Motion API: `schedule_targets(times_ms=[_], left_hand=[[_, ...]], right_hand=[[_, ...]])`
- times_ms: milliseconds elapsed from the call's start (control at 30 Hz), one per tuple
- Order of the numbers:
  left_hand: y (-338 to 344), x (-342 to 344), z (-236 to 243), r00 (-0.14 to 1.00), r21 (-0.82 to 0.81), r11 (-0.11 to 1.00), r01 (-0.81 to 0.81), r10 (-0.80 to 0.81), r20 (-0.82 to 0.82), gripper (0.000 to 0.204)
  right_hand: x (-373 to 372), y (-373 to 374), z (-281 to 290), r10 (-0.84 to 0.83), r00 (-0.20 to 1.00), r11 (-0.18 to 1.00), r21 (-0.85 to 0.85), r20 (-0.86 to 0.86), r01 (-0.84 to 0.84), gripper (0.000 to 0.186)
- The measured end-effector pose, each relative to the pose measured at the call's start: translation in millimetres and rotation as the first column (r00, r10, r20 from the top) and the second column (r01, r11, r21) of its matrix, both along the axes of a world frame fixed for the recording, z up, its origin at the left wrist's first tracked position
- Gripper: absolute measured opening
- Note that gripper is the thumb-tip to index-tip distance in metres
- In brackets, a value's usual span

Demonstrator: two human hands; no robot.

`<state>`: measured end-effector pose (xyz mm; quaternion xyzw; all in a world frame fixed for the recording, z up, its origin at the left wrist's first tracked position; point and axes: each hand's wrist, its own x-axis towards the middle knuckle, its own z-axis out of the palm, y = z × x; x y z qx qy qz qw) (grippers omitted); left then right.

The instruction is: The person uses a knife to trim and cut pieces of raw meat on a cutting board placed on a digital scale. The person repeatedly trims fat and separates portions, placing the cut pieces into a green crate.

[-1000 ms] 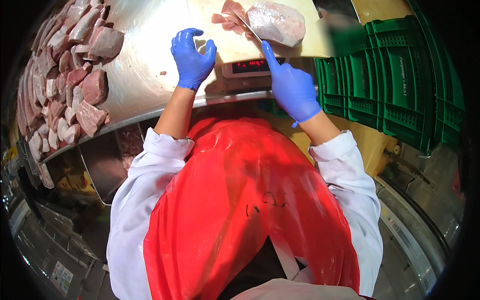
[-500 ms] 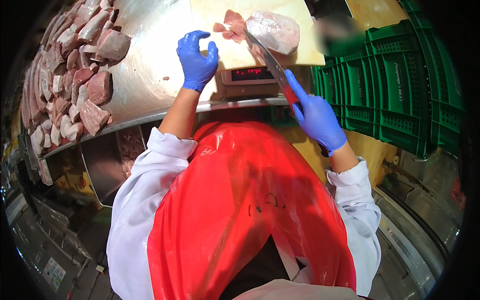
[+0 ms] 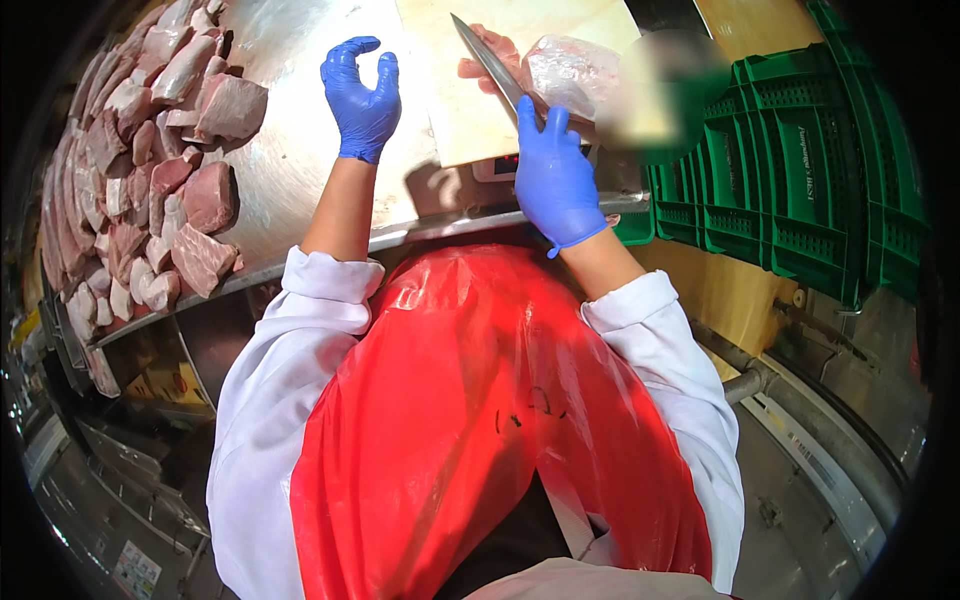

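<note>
My right hand, in a blue glove, grips a knife; its long blade points far and to the left, across some small cut meat pieces. Just right of the blade sits a large pale block of meat on a cream cutting board. Well left of the board, my left hand, also gloved in blue, hovers over the steel table, with curled fingers and the thumb apart, holding nothing.
Many meat chunks are heaped on the left of the steel table. Green plastic crates stand at the right. Partly under the board's near edge is a scale with a red display. A blurred patch covers the board's right end.
My right hand has swung left and farther away, bringing the blade over the small pieces. My left hand has shifted left, away from the board.
</note>
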<state>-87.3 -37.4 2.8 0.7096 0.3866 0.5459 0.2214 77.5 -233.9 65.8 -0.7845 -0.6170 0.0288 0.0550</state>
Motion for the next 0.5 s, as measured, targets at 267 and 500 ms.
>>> schedule_targets(times_ms=[267, 500], left_hand=[[55.6, 17.9, -7.3, 0.977, -0.011, 0.979, 0.203, -0.202, 0.072, 0.030], [28.1, 112.1, -14.0, 0.542, -0.101, 0.747, 0.657, -0.560, -0.627, 0.051]], right_hand=[[-14.3, -60.6, -8.8, -0.100, 0.989, 0.993, 0.046, -0.106, 0.106, 0.067], [-7.1, -125.3, 9.0, -0.242, 0.924, 0.890, 0.312, -0.295, 0.333, 0.075]])
